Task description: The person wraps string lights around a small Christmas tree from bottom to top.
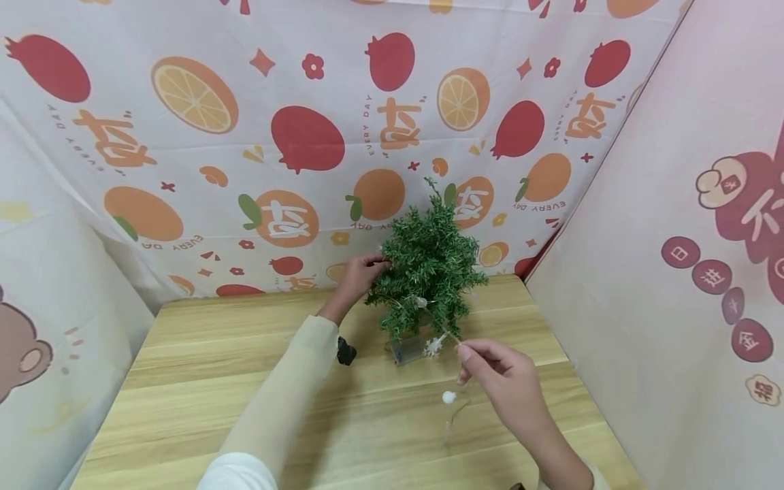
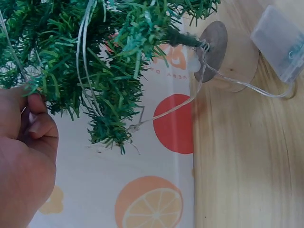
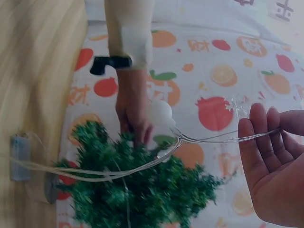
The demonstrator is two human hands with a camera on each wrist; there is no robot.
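A small green artificial Christmas tree [image 1: 429,265] stands on the table. My left hand [image 1: 361,275] is at its left side; in the left wrist view its thumb and fingers [image 2: 35,121] pinch the string lights at a branch, partly hidden by needles. My right hand [image 1: 511,388] is in front of the tree, pinching the clear wire of the string lights [image 3: 228,140] between thumb and fingertips. A snowflake light [image 1: 433,347] and a white ball light [image 1: 449,397] hang near it. More wire [image 2: 85,61] lies over the branches.
A clear battery box [image 1: 407,350] lies beside the tree's round wooden base [image 2: 240,61], joined to the wire. The wooden table [image 1: 202,354] meets a fruit-printed cloth [image 1: 245,156] behind the tree. Another printed cloth [image 1: 661,327] hangs at the right.
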